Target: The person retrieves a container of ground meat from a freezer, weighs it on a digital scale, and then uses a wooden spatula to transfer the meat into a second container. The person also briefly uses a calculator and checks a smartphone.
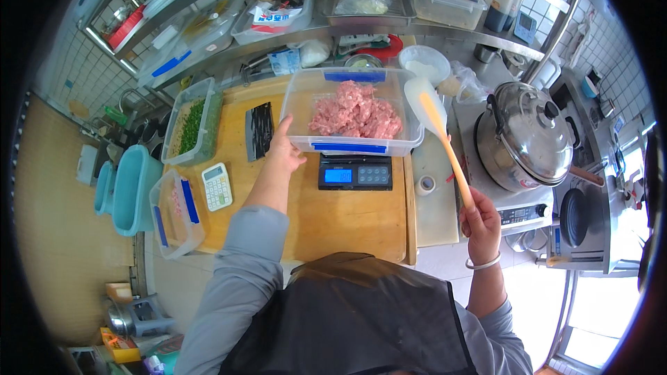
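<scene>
A clear plastic container (pixel 302 99) of minced meat (pixel 357 112) rests on a black digital kitchen scale (pixel 355 173) with a lit display. My left hand (pixel 285 151) is at the container's near left corner, thumb against its wall and fingers below the rim; how firmly it grips is not plain. In my right hand (pixel 480 219) is the orange handle of a large spatula (pixel 430 107), whose pale blade is raised beside the container's right end. Left of my left hand, a black plastic-wrapped packet (pixel 259 132) and a white calculator (pixel 217 186) lie on the wooden board (pixel 333 229).
At left stand a container of chopped greens (pixel 208 135), a smaller clear container (pixel 180 239) and turquoise tubs (pixel 134 190). A roll of tape (pixel 425 185) lies right of the scale. Further right, a lidded steel pot (pixel 508 151) sits on a cooker. Loaded steel shelves (pixel 307 31) span the back.
</scene>
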Tool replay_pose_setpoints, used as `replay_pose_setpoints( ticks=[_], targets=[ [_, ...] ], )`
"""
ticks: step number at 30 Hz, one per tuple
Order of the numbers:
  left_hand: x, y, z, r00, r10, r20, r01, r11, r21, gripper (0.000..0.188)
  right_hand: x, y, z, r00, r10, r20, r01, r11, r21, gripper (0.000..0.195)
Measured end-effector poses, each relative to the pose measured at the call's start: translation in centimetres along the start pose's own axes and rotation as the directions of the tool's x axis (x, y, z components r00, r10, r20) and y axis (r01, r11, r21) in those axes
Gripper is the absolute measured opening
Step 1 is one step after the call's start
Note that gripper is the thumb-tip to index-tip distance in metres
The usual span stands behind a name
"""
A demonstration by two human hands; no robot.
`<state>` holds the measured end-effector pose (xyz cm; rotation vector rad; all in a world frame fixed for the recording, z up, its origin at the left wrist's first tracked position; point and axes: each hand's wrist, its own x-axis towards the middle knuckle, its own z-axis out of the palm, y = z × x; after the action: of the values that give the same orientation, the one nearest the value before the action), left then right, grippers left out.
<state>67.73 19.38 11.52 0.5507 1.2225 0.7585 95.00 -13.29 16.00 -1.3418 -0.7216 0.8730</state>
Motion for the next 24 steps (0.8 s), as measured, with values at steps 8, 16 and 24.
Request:
replay_pose_setpoints(
  ticks=[8,16,24],
  targets=[
    [-0.8,-0.5,-1.2,0.99,-0.041,0.139,0.042,0.999,-0.002,0.059,-4.1,-1.3,-0.4,0.991,-0.061,-0.119,0.057,0.998,-0.037,0.03],
    [-10.3,-3.0,-13.5,0.948,0.178,0.264,-0.162,0.983,-0.083,0.053,-8.7,-2.1,2.7,0.978,-0.145,-0.148,0.125,0.983,-0.138,0.032],
    [-19.7,-14.3,-28.1,0.997,0.063,-0.05,-0.071,0.982,-0.176,0.043,-13.4,-2.6,11.2,0.962,-0.17,0.214,0.269,0.728,-0.631,0.027]
  ],
)
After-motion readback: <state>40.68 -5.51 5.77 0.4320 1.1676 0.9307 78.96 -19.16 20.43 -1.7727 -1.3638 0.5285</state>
